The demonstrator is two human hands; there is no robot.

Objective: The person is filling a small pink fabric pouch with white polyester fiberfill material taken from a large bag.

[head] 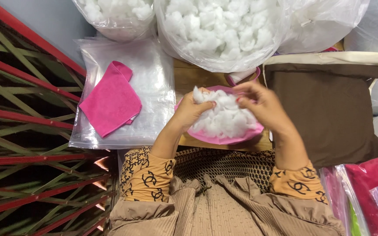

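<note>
**Both Hands in the Stuffing, Pulling a Tuft Apart**

While bent over the pink bowl (224, 139) at near centre, working a clump of white fibre stuffing (225, 117) heaped there, likely kept close so loose tufts drop back in. Left hand (192, 110) closed around the clump's left end, fingers curled tight on the fibre. Right hand (262, 105) pinching the top right edge, thumb and fingertips narrow, other fingers half curled; exact hold partly hidden by blur. Left of the bowl, a folded pink cloth (111, 99) lying on flat clear plastic bags (154, 74). Right, a brown cushion cover (331, 109). Farther off, an open clear sack of stuffing (224, 30), within easy reach for refills.
</note>
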